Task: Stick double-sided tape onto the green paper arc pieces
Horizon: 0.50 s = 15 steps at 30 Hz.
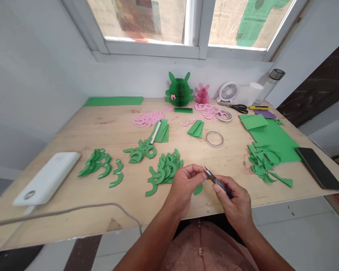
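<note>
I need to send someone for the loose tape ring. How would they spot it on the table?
On the wooden table, look right of centre, beyond the hands. The tape ring lies flat between the folded green paper and the big green sheet. Unlike the roll behind it, it is thin and bare wood shows through.

A power bank (46, 177) lies far left on the table (101, 210), a phone (318, 168) far right.

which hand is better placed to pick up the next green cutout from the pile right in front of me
Left. The left hand sits right beside the green cutout pile, while the right hand grips the small tweezers and is farther from the pile.
</note>
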{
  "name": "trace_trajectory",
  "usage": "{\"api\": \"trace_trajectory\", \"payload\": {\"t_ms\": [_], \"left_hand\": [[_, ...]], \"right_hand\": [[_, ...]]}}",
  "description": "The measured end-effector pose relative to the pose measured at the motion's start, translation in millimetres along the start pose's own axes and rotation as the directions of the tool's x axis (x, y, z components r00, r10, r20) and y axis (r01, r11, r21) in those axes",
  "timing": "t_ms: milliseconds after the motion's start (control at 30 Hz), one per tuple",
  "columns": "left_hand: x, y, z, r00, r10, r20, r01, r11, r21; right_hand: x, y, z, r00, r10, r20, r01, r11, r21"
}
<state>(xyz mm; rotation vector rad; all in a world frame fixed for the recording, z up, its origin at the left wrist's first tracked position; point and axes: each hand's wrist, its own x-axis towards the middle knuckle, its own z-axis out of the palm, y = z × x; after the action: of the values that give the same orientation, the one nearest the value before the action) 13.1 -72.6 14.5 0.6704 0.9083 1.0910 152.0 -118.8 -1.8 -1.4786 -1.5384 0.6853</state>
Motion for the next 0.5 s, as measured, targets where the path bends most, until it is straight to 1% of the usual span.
{"api": "trace_trajectory", "payload": {"t_ms": [267,500], "left_hand": [[0.3,1.5,1.5,1.0,0.003,-0.005,-0.003,1.0,-0.004],[-0.1,1.3,0.3,1.0,-0.02,-0.006,0.02,1.0,0.014]], "right_hand": [[1.5,-0.4,-1.3,1.0,-0.025,-0.004,0.025,1.0,-0.016],[1.7,-0.4,-2.3,0.999,-0.035,-0.012,0.034,0.998,-0.058]]}}
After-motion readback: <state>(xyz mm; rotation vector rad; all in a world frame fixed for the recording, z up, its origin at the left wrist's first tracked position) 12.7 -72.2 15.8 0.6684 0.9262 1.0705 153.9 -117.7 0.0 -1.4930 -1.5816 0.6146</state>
